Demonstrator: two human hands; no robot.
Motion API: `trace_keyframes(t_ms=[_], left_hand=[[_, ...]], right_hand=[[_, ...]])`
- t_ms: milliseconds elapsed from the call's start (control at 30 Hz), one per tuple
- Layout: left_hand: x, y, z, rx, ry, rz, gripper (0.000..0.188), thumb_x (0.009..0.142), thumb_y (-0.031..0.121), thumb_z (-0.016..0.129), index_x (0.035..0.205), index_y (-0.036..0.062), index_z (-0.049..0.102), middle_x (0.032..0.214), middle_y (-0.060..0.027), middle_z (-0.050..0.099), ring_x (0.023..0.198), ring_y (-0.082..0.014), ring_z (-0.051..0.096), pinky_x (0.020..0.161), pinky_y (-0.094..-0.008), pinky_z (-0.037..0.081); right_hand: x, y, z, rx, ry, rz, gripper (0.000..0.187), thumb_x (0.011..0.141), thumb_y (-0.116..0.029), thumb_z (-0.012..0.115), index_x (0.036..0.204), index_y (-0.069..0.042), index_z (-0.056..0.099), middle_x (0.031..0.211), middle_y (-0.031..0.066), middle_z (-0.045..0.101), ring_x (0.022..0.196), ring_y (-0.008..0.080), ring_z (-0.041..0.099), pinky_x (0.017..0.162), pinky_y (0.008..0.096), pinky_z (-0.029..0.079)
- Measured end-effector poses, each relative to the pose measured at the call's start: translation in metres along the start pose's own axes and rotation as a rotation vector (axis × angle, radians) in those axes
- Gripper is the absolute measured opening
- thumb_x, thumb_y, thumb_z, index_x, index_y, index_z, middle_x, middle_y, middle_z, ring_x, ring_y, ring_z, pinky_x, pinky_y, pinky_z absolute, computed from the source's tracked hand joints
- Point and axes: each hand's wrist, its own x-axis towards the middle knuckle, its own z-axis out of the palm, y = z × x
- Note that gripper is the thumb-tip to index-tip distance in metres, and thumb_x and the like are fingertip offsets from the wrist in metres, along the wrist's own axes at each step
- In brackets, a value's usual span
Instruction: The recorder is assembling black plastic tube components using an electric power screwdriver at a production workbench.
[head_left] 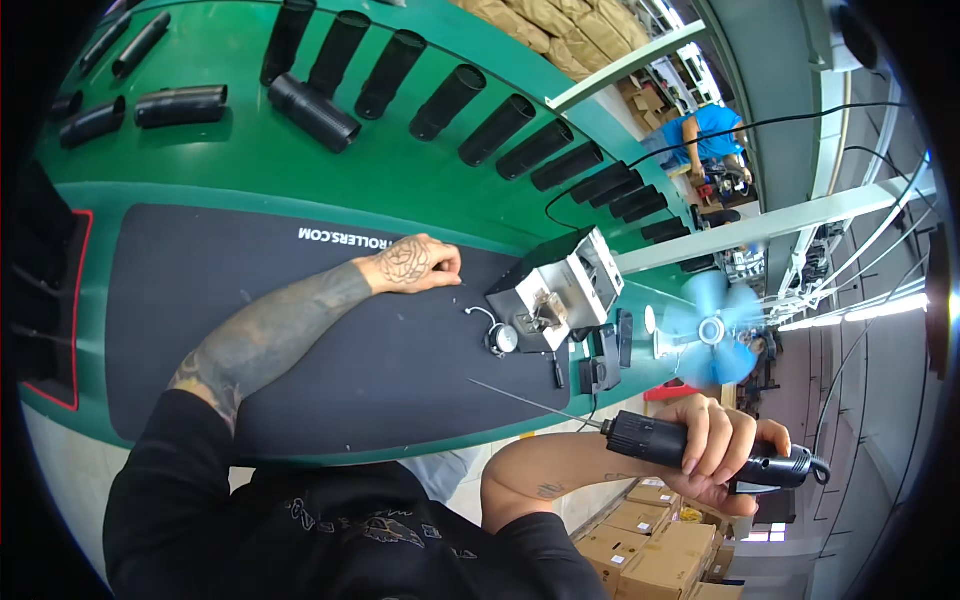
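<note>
My right hand (715, 450) is wrapped round a black electric screwdriver (650, 437), raised off the right end of the table. Its long thin bit points left, over the dark mat's near edge. My left hand (412, 264) rests at the far side of the dark grey mat (330, 350), fingers curled in; whatever they may hold is hidden. Right of that hand stands a silver metal box-shaped device (560, 290) with a mechanism on its side. A small round metal part with a bent wire (500, 338) lies on the mat between them.
Black cylindrical tubes (448, 102) stand in a row along the green table's (400, 165) far side; several others lie at the left. A blue fan (710, 330) spins at the right end. Beyond it, a person in blue (712, 130) works. Cardboard boxes (650, 550) are stacked behind my right arm.
</note>
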Motion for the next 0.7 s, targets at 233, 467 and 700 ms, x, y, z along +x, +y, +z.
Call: trace_keyframes(t_ms=[233,467,700], left_hand=[[-0.002,-0.004,-0.002,-0.101,0.018,0.044,0.016,0.082,0.021,0.065,0.084,0.0056,0.062,0.078,-0.0054,0.066,0.074,-0.0194,0.063,0.068,-0.0318,0.049],[-0.006,0.015,-0.019,-0.154,-0.020,-0.024,0.017,0.080,0.024,0.068,0.086,0.0077,0.070,0.077,-0.0056,0.069,0.065,-0.0149,0.064,0.062,-0.0282,0.048],[0.001,0.047,0.001,-0.712,-0.010,-0.263,0.018,0.077,0.017,0.073,0.086,0.0024,0.068,0.082,-0.0067,0.068,0.080,-0.0113,0.063,0.070,-0.0255,0.050]], right_hand=[[0.010,-0.013,0.031,-0.082,-0.127,0.016,0.056,0.071,-0.018,0.073,0.119,-0.004,0.048,0.060,0.0016,0.053,0.041,0.0071,0.050,0.041,0.0188,0.048],[0.025,0.007,0.011,-0.049,-0.176,-0.073,0.050,0.070,-0.015,0.074,0.112,-0.001,0.052,0.058,0.0008,0.054,0.040,0.0062,0.052,0.041,0.0187,0.050],[0.007,0.019,-0.057,0.002,-0.095,-0.122,0.050,0.070,-0.015,0.074,0.112,-0.002,0.051,0.059,0.0017,0.055,0.041,0.0083,0.053,0.040,0.0204,0.050]])
